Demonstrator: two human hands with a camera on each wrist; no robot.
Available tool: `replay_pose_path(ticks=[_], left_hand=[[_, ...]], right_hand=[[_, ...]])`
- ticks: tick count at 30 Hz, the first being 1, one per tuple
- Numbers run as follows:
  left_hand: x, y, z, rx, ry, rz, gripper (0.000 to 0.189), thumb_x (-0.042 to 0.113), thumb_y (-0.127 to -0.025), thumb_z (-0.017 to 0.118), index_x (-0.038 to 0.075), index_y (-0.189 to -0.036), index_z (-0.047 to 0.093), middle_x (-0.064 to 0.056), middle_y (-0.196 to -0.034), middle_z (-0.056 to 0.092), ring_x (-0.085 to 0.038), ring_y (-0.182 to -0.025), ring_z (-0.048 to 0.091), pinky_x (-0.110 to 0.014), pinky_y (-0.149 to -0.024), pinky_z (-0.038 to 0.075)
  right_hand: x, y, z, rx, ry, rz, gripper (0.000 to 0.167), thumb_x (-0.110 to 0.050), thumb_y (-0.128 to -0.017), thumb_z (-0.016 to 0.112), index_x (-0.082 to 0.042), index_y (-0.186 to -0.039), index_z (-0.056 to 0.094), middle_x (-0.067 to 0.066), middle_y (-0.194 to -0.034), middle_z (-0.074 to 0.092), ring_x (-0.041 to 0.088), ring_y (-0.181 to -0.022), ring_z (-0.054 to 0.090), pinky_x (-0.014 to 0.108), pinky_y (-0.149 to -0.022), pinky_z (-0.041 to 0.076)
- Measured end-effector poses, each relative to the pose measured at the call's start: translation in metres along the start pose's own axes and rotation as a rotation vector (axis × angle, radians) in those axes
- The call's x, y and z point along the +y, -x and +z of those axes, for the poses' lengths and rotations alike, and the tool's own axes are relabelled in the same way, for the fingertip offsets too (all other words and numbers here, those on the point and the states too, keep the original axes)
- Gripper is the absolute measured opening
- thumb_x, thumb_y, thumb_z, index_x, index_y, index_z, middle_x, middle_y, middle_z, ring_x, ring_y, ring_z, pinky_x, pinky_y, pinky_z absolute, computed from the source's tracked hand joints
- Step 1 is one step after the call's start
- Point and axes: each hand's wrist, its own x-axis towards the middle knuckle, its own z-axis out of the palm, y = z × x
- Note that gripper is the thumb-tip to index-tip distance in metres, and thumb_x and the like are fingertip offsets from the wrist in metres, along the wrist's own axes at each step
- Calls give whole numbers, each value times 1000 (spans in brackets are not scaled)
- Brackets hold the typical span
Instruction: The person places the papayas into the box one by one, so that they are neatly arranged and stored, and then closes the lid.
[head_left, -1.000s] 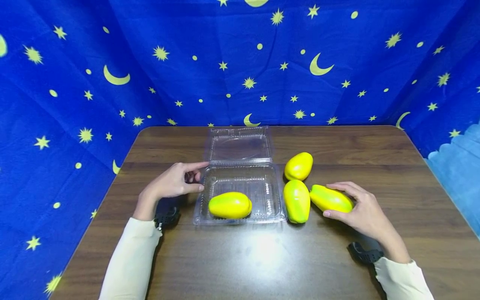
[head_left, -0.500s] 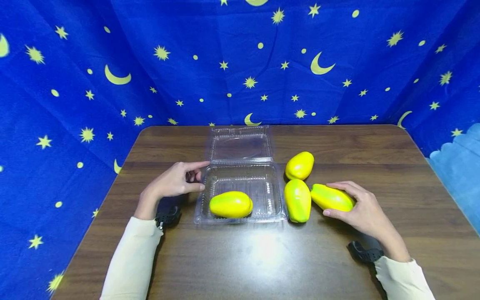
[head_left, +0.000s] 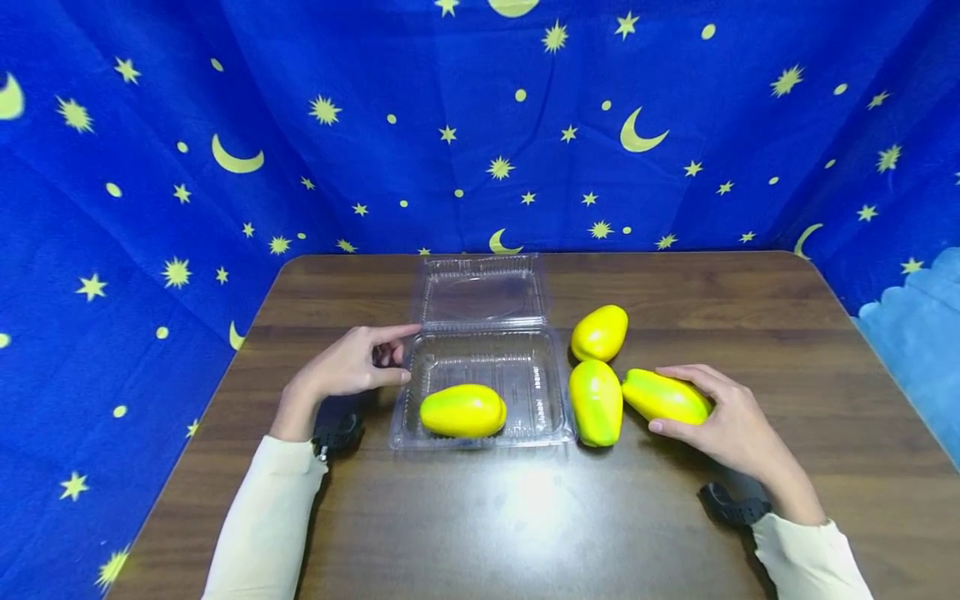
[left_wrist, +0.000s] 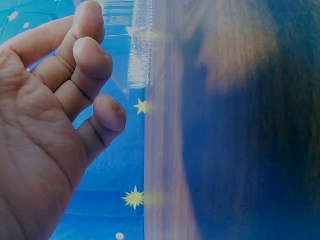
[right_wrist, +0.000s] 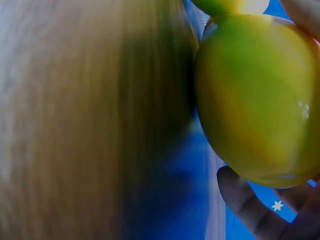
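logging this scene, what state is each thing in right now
clear container: open
lid: folded back
inside fruit: lying in clear container
far fruit: lying on table
middle fruit: lying on table
rightmost fruit: gripped, whether lifted unclear
left hand: index extended at container's edge
right hand: gripping rightmost fruit

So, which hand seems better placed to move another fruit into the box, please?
Probably the right hand: it holds a fruit, while the left hand, by the box, holds none.
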Motion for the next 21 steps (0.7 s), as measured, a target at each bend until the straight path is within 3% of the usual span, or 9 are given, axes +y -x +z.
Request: replay_pose_path(ticks=[7,14,18,21], left_hand=[[0,0,-1,7,0,13,67,24,-85,79,17,-146,53,5,-85,61,-14,-71,52,-29,-68,44],[-2,-2,-1,3,-13,25,67,25,-86,79,16,-147,52,6,-85,61,-14,-74,52,-29,-69,44],[-3,-2,-2,-3,-17,24,67,27,-86,79,19,-147,52,6,-85,61,-14,-75,53,-30,-70,44],[-3,-2,-1,-6,-19,23,67,28,-87,78,20,-147,51,7,-85,61,-14,-75,53,-30,-70,45]], right_hand=[[1,1,-2,-22,28,6,74,-45,-66,93,-23,-131,66,5,-126,67,25,-108,62,28,-80,45],[0,1,-6,32,15,15,70,-40,-68,93,-24,-131,66,3,-124,69,17,-104,58,18,-79,39],[-2,1,-11,61,-1,14,69,-35,-69,93,-23,-131,65,7,-124,69,19,-105,57,19,-79,37],[-5,1,-15,72,-13,18,68,-34,-71,92,-23,-132,65,7,-124,69,9,-104,55,18,-77,37]])
